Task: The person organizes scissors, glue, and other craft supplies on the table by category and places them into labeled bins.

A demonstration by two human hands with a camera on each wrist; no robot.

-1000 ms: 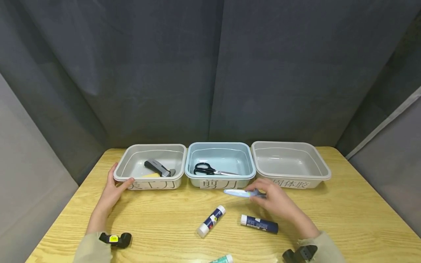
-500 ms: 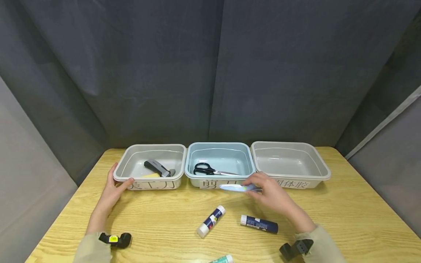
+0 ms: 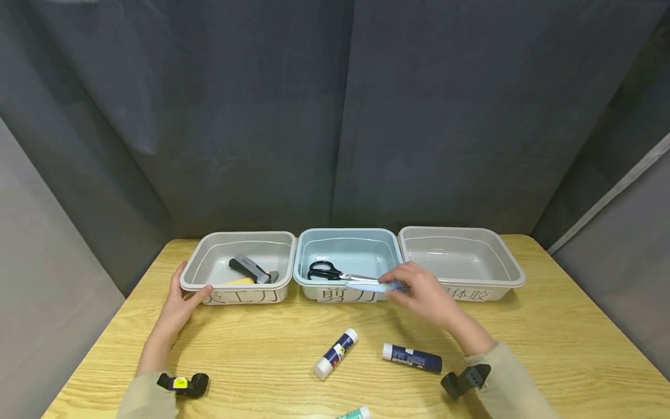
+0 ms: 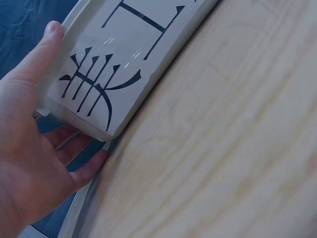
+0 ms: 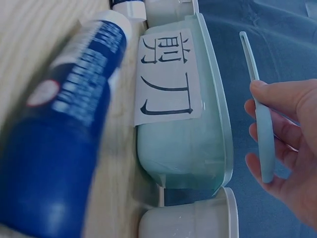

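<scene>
My right hand [image 3: 419,291] pinches light blue scissors [image 3: 369,286] between thumb and fingers, over the front rim of the light blue bin [image 3: 389,247]. In the right wrist view the light blue scissors [image 5: 264,126] appear edge-on, a slot near the tip. Black-handled scissors [image 3: 327,270] lie in that bin. My left hand [image 3: 175,311] holds the front left corner of a grey bin [image 3: 206,256]; the left wrist view shows the thumb along its front and fingers behind its side. A grey and black utility knife [image 3: 251,269] and a yellow item [image 3: 241,281] lie inside.
Another grey bin [image 3: 515,273] stands at the right. Two dark blue glue sticks [image 3: 337,352] lie on the wooden table [image 3: 251,355], one close to my right forearm. A green glue stick [image 3: 356,414] shows at the bottom edge. A dark curtain [image 3: 262,116] hangs behind.
My right hand has moved up and slightly left with the light blue scissors, from in front of the blue bin to over its front rim. The left hand stays at the grey bin.
</scene>
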